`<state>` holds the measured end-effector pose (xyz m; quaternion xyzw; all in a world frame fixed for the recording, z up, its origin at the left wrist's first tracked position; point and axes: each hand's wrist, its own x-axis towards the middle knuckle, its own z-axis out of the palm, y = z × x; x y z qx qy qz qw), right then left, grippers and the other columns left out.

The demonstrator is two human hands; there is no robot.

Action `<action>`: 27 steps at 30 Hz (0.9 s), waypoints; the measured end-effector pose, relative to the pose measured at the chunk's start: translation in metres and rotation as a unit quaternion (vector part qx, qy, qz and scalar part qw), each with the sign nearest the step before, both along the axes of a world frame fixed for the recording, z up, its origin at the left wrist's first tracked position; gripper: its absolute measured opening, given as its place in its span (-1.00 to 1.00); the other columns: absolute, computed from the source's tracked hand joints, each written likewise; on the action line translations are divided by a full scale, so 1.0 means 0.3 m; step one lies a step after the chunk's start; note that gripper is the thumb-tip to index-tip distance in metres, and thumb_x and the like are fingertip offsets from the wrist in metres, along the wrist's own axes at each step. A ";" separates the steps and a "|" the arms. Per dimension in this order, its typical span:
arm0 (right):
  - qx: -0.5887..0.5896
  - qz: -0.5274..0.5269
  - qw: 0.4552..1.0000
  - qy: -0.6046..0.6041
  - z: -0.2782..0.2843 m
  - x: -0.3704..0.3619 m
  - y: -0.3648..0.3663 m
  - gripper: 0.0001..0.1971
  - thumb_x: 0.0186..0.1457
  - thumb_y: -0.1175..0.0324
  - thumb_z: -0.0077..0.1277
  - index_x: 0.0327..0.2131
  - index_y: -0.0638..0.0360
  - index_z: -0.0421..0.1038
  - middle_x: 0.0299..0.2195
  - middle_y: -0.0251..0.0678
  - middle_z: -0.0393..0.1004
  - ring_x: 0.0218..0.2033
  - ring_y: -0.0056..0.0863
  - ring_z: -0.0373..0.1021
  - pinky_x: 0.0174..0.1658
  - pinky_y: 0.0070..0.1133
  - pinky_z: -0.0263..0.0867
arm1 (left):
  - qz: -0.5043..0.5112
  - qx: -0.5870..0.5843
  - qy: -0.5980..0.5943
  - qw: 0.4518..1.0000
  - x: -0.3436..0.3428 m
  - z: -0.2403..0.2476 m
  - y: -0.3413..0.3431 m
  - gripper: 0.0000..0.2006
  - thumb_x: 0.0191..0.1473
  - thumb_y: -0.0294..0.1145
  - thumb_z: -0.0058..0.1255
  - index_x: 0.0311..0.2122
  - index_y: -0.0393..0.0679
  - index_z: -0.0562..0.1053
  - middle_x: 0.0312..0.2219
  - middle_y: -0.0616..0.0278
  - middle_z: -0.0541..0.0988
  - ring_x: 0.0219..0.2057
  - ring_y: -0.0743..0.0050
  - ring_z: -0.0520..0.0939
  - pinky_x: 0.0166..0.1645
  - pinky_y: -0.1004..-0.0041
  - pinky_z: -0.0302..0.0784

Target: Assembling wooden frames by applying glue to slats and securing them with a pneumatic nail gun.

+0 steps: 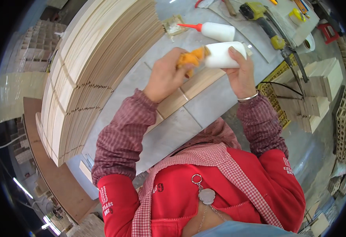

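Observation:
A white plastic bottle lies on its side in the air, gripped near its base by my right hand. Pinched in my left hand is a crumpled orange cloth, pressed around the bottle's neck end, which it hides. Below both hands a narrow pale wooden board rests on the grey table. Just beyond the held bottle lies a second white bottle with a red pointed nozzle.
Tall stacks of grooved wooden boards stand along the left. A yellow-green and black power tool lies at the far right, its hose hanging down. A yellow crate and wood pieces sit beyond the table's right edge.

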<state>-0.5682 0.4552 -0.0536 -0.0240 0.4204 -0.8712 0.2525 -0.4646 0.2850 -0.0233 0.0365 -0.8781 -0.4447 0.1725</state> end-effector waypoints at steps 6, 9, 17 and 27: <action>0.082 -0.072 0.962 0.250 0.053 0.067 0.053 -0.49 -0.12 0.46 0.09 -0.07 0.28 0.13 -0.18 -0.11 0.31 -0.23 -0.35 0.35 -0.19 -0.52 0.35 | 0.082 0.436 -0.159 0.882 -0.009 0.078 0.018 -0.73 0.16 -0.21 -0.13 -0.38 -0.25 0.35 -0.71 0.35 0.34 -0.81 0.72 0.22 -0.76 0.70 0.15; 0.103 -0.082 0.923 0.361 0.083 0.091 0.082 -0.46 -0.16 0.46 0.11 -0.06 0.25 0.13 -0.18 -0.12 0.31 -0.23 -0.36 0.34 -0.19 -0.52 0.35 | 0.103 0.545 -0.176 0.813 0.005 0.070 0.029 -0.72 0.17 -0.20 -0.17 -0.37 -0.25 0.34 -0.72 0.35 0.34 -0.85 0.76 0.16 -0.82 0.74 0.04; 0.082 -0.123 0.947 0.286 0.061 0.182 0.123 -0.49 -0.12 0.46 0.08 -0.06 0.26 0.13 -0.17 -0.11 0.32 -0.20 -0.29 0.36 -0.15 -0.50 0.34 | 0.008 0.744 -0.066 0.665 0.030 0.027 0.058 -0.60 0.19 -0.03 -0.27 -0.35 -0.23 0.33 -0.70 0.32 0.35 -0.83 0.77 0.17 -0.83 0.75 0.01; -0.058 0.012 0.998 -0.031 0.065 0.145 0.132 -0.50 0.07 0.32 -0.09 0.00 0.46 0.03 -0.08 0.05 0.26 -0.10 -0.17 0.34 -0.09 -0.38 0.37 | 0.062 0.686 -0.011 0.725 0.054 0.075 0.062 -0.49 0.16 0.11 -0.33 -0.23 -0.25 0.32 -0.56 0.19 0.44 -0.71 0.61 0.38 -0.71 0.69 0.27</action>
